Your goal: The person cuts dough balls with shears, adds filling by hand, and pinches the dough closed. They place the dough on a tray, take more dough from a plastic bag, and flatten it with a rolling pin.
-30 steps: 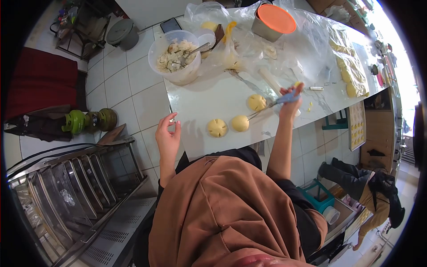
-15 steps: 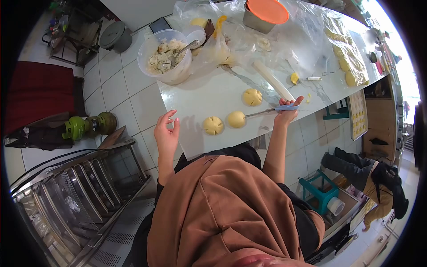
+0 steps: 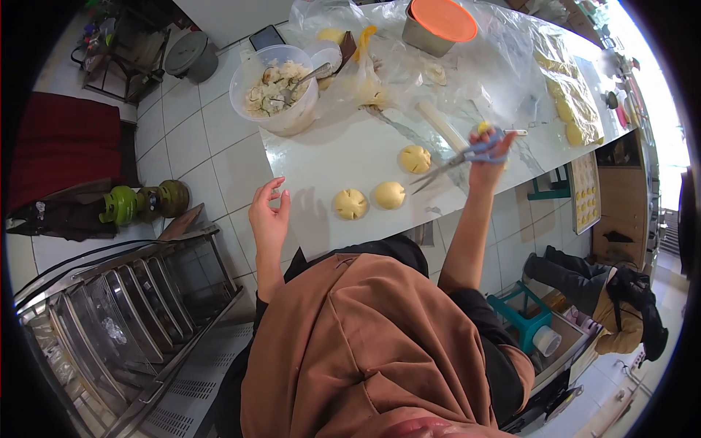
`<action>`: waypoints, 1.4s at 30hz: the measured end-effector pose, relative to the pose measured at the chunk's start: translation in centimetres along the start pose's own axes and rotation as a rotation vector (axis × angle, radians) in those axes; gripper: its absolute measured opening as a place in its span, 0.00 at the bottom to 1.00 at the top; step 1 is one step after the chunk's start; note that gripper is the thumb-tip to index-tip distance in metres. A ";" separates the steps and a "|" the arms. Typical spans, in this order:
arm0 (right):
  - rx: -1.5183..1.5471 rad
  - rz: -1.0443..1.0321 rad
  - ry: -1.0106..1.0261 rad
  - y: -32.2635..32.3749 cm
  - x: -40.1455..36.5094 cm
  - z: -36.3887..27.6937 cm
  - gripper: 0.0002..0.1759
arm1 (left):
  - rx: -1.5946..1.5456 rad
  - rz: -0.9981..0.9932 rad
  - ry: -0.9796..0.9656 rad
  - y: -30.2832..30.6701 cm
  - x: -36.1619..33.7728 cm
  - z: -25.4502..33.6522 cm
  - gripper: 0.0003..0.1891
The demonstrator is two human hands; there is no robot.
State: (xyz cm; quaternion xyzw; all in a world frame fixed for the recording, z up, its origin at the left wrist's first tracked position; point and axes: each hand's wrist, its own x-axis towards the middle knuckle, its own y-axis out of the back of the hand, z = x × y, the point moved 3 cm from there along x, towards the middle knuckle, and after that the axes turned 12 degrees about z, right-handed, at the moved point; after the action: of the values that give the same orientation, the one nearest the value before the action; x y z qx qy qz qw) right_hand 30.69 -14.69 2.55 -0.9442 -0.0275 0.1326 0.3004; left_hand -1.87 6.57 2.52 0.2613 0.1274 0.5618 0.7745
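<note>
Scissors: Your blue-handled pair [image 3: 461, 157] hangs over the surface [image 3: 321, 153], tips just beside the smooth round and apart from it. The long axis runs from 2 o'clock at the handles to 8 o'clock at the tips, with 12 pointing away from you.

Right hand: Your grip [image 3: 488, 171] is closed around the scissor handles, thumb side up and palm turned partly upward. That hold likely lets one hand work both blades, which look slightly parted; exactly which fingers fill the loops, you cannot tell here.

Left hand: Yours [image 3: 270, 215] hovers at the surface's near 9 o'clock side, fingers loosely curled, holding nothing visible, probably kept away from the points.

Dough rounds: Three sit apart. The smooth one [image 3: 390, 195] has a notched round [image 3: 351, 204] toward 9 o'clock and a slit-topped round [image 3: 415, 159] toward 1. The gaps appear to leave the blades room around each; being round, none shows a clear long axis.

White bar: It [image 3: 442, 124] lies beyond the scissors, slanting from between 10 and 11 o'clock to between 4 and 5.

Bowl: The clear tub of pale filling [image 3: 299, 120] stands toward 10 o'clock from the smooth round, a spoon leaning inside.
</note>
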 end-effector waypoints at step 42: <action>-0.168 -0.230 0.074 -6.8 0.5 1.3 0.18 | -0.081 -0.069 0.053 0.8 0.4 -1.0 0.11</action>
State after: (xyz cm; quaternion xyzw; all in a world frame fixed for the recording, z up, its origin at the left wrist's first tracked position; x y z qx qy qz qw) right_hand 30.99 -8.30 5.34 -0.9608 -0.1355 0.0595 0.2344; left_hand -2.84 7.35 2.16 0.2104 0.1340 0.5461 0.7997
